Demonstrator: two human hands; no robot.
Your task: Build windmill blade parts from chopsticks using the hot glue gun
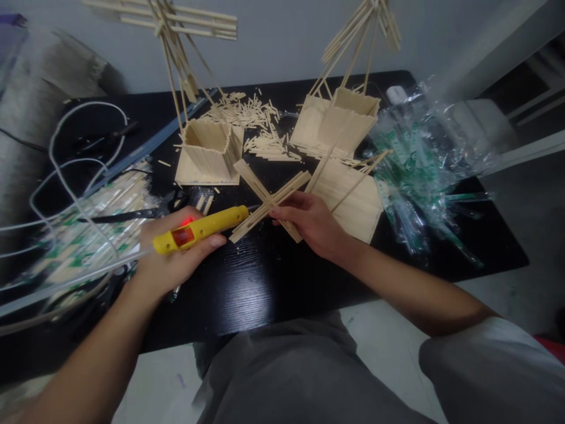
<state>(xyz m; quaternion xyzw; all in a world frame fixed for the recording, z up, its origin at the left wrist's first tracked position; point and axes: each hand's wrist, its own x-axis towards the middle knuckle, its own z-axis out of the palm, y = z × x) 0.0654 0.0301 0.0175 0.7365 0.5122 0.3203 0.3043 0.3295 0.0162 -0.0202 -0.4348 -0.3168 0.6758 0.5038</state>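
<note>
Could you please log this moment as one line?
left hand: holds yellow glue gun | right hand: holds crossed wooden sticks | nozzle: near sticks, contact unclear | surface: black table

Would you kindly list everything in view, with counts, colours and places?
Glue gun: 1, yellow, centre-left
Cross: 1, pale, centre
Models: 2, pale, rear
Panel: 1, pale, centre-right
Cut sticks: many, pale, rear
Packets: several, clear-green, left
Wrappers: many, clear-green, right
Scissors: at least 1, black, left
Cable: uncounted, white, left
Strip: 1, blue-grey, left rear
Table: 1, black, beneath
Wall: 1, grey, behind
Floor: 1, pale, below
Clothing: uncounted, grey, bottom
Left grip: 1, holding glue gun
Right grip: 1, holding cross
</note>
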